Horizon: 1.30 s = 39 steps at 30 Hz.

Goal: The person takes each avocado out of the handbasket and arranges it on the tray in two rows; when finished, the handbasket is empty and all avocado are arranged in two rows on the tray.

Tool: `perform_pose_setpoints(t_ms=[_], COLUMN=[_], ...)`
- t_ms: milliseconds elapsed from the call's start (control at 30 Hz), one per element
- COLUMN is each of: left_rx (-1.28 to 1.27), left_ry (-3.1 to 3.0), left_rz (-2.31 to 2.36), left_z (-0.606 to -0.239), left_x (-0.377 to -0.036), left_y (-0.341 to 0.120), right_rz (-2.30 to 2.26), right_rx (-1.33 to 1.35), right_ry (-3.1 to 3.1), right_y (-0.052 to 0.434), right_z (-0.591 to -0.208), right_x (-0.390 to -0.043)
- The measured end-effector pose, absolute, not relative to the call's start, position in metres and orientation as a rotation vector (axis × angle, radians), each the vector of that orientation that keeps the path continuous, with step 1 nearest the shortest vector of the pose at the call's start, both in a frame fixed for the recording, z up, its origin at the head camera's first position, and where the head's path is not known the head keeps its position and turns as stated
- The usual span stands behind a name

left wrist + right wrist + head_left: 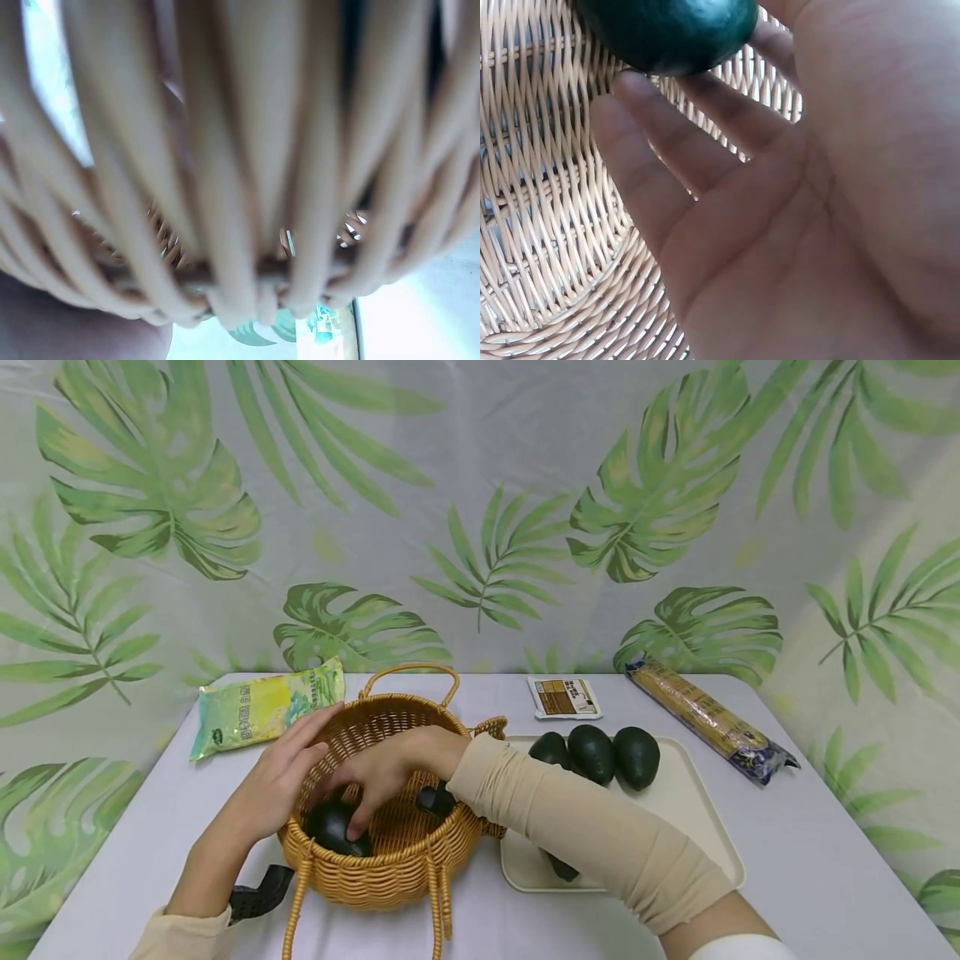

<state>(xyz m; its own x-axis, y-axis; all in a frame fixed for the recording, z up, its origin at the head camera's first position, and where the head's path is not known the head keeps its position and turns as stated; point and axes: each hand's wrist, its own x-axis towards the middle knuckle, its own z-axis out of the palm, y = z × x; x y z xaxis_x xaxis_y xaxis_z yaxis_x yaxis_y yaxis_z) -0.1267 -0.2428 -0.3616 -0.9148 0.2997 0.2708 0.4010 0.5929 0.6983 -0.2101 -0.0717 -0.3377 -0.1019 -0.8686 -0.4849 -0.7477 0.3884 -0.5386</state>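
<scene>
Two hands work at a wicker basket (390,852) that stands on the near left part of the worktop (787,860). The right hand (390,768) reaches across into the basket with its fingers (675,172) stretched out fairly straight, the tips touching a dark green avocado (332,827) that lies on the basket floor toward its left wall. In the right wrist view the palm is spread and nothing is clasped; the avocado (667,30) sits just at the fingertips, over the woven bottom (547,225). The left hand (281,772) rests flat against the left rim of the basket from outside, fingers extended along the weave and not curled round it. The left wrist view is filled with blurred wicker strands (247,165), too close to show more.

Just right of the basket lies a pale tray (697,827), and three more avocados (592,753) sit in a row at its far end. A yellow-green packet (262,706) lies at the far left, a small brown-and-white sachet (562,697) at the far middle, and a long wrapped pack (708,718) slants along the far right. A leaf-printed curtain (480,510) hangs behind.
</scene>
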Motion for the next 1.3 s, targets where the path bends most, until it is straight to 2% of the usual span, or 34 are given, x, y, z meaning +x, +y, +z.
perform_pose_setpoints(t_ms=[267, 800, 1300], left_rx=[-0.586, -0.586, -0.585], left_ry=[-2.696, -2.693, -2.693], left_rz=[-1.225, -1.228, -1.233], left_z=[-0.3607, -0.3606, -0.3607], left_x=[-0.1259, -0.126, -0.1262], left_y=[-0.2422, -0.2419, -0.2419], right_rz=[-0.124, -0.046, 0.071], right_rx=[-1.412, -1.235, -1.189], right_ry=[1.794, 1.753, 1.805], right_y=[-0.0708, -0.0651, -0.067], right_z=[-0.3387, -0.3367, -0.3373], right_x=[-0.2106, -0.2083, -0.2075])
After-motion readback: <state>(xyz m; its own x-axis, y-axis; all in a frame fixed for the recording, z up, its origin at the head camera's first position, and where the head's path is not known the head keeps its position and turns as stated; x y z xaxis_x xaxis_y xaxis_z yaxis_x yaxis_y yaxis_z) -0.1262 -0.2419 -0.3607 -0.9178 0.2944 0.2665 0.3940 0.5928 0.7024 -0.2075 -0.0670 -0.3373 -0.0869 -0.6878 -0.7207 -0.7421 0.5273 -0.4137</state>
